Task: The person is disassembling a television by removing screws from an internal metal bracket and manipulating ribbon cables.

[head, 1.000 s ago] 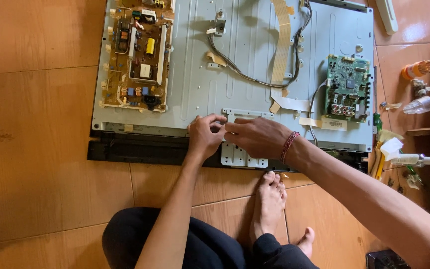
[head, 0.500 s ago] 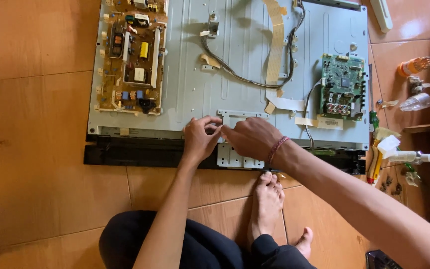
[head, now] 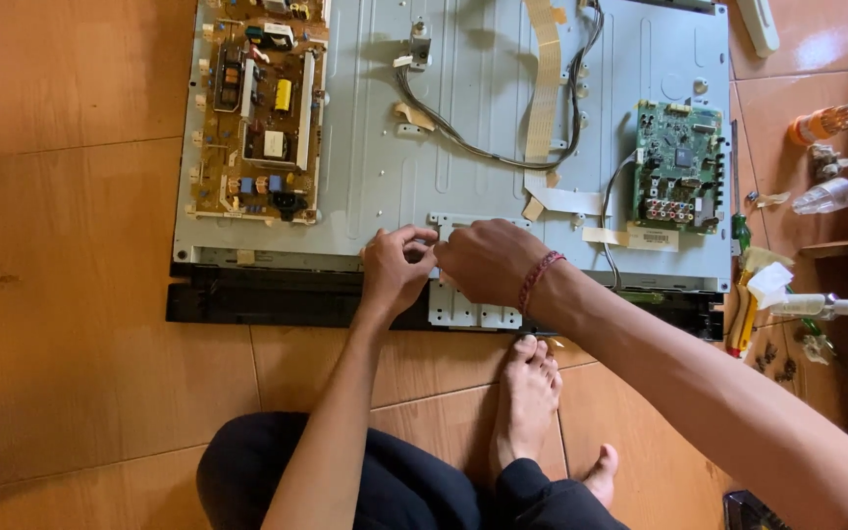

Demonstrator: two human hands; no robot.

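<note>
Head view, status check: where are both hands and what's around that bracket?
Left hand and right hand together on the small metal bracket, panel's near edge. Grip unclear. Green board right, brown board left, both apart.

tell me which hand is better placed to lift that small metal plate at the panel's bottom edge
Probably the right hand: it lies over the small metal plate, covering its top. The left hand only pinches at the plate's upper left corner.

A brown power supply board (head: 259, 113) sits on the upper left of the grey metal back panel (head: 463, 88), a green main board (head: 679, 165) at its right. A beige ribbon cable (head: 545, 88) and grey wires (head: 463, 142) run between them. Right, on the tiled floor (head: 61, 196), a clear spray bottle (head: 821, 307) and an orange-capped bottle (head: 821, 124)
</note>
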